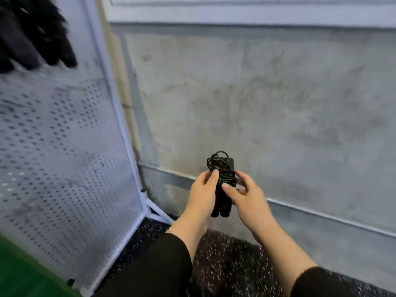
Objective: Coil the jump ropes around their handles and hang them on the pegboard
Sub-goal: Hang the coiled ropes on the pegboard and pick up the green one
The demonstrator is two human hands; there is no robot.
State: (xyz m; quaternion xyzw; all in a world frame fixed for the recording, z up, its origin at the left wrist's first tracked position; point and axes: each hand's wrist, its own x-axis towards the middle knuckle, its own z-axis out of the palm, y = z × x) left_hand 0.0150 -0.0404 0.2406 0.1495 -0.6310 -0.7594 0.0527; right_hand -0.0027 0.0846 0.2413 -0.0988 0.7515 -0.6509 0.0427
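Fingers of the left hand curled round the black jump rope from its left side, thumb laid across the coiled cord; the right hand pinched the same bundle from the right, thumb on the wraps. The bundle stood roughly upright in front of the grey wall, its long axis running up and down, the two handle ends pointing down, loose loops of cord at the top. No brand or writing could be read on it. To the left stood the white pegboard, with blurred dark items hanging at its top. Speckled flooring lay below.
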